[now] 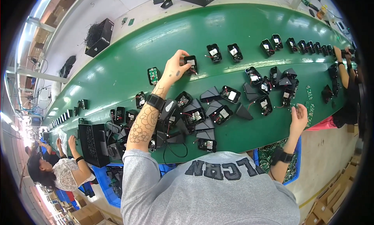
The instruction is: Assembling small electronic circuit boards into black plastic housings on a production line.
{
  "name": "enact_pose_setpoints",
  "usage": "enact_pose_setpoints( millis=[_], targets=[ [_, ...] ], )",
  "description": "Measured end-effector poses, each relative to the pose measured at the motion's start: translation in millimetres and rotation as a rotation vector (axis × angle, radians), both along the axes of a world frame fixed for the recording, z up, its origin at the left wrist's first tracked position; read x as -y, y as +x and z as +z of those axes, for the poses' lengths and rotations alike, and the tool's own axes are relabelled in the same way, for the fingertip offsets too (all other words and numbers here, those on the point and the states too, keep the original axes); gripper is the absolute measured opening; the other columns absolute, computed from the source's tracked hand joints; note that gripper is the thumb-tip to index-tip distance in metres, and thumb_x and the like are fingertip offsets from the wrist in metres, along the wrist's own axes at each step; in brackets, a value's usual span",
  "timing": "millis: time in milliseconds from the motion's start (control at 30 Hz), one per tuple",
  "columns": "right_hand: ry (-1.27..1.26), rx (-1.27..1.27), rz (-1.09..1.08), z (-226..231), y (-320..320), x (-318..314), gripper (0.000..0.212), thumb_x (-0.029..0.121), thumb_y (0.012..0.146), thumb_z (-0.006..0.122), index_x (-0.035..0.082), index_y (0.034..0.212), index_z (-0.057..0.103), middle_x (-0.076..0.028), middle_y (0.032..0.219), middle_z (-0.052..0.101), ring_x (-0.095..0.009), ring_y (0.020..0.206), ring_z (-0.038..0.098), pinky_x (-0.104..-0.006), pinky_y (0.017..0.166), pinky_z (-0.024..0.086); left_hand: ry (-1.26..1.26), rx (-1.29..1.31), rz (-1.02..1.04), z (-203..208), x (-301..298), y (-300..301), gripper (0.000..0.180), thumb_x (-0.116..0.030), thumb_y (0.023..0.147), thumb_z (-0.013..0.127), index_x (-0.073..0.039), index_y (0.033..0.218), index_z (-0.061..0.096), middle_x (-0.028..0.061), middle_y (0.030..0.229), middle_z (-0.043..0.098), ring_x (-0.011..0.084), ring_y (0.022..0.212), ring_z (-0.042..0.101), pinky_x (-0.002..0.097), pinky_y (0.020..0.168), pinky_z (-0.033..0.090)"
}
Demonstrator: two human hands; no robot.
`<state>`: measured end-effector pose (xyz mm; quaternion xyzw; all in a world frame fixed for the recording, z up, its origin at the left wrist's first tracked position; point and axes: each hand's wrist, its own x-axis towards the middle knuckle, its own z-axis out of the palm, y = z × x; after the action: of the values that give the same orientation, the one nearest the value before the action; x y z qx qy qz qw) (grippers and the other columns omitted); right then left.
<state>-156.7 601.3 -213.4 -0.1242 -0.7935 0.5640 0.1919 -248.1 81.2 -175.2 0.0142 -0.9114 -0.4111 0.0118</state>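
Observation:
My left hand (176,67) reaches over the green bench with its fingers closed on a black plastic housing (191,61). A white block and thin red wires show inside that housing. Just left of this hand lies another open housing with a green circuit board (153,75) in it. My right hand (299,118) is held over the bench's near right side, fingers apart and nothing visible in them. Closest to it are strips of small green circuit boards (310,113) and a pile of black housings (265,104).
Black housings and wedge-shaped covers (244,112) crowd the middle of the bench (218,24). A row of housings (302,46) runs along the right. A black bin (93,145) stands left. Blue crates (298,159) sit below the near edge. Other people work at both ends.

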Motion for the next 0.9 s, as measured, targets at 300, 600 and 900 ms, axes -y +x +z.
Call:
enact_pose_setpoints(
  millis=[300, 600, 900],
  targets=[
    [0.911, 0.372, 0.201, 72, 20, 29, 0.047, 0.001, 0.075, 0.060, 0.008, 0.122, 0.062, -0.003, 0.076, 0.056, -0.010, 0.066, 0.054, -0.0252, 0.060, 0.043, 1.067, 0.345, 0.116, 45, -19, 52, 0.028, -0.013, 0.091, 0.058, -0.005, 0.118, 0.054, 0.0047, 0.106, 0.059, 0.0173, 0.095, 0.063, 0.0336, 0.080, 0.057],
    [-0.489, 0.376, 0.829, 107, 27, 149, 0.028, 0.005, 0.079, 0.067, 0.001, 0.106, 0.059, -0.004, 0.085, 0.064, -0.008, 0.066, 0.057, -0.0199, 0.057, 0.043, 1.112, 0.439, 0.069, 104, -81, 150, 0.038, -0.015, 0.095, 0.046, -0.003, 0.131, 0.045, 0.0173, 0.098, 0.067, 0.0182, 0.063, 0.066, 0.0199, 0.040, 0.046],
    [-0.501, 0.187, 0.783, 115, 22, 219, 0.011, 0.001, 0.088, 0.063, 0.000, 0.099, 0.062, -0.010, 0.089, 0.067, -0.005, 0.064, 0.056, -0.0155, 0.046, 0.035, 1.055, 0.398, 0.100, 89, -112, 163, 0.039, -0.012, 0.093, 0.049, -0.005, 0.131, 0.051, 0.0121, 0.088, 0.068, 0.0076, 0.040, 0.050, 0.0170, 0.032, 0.036]
  ],
)
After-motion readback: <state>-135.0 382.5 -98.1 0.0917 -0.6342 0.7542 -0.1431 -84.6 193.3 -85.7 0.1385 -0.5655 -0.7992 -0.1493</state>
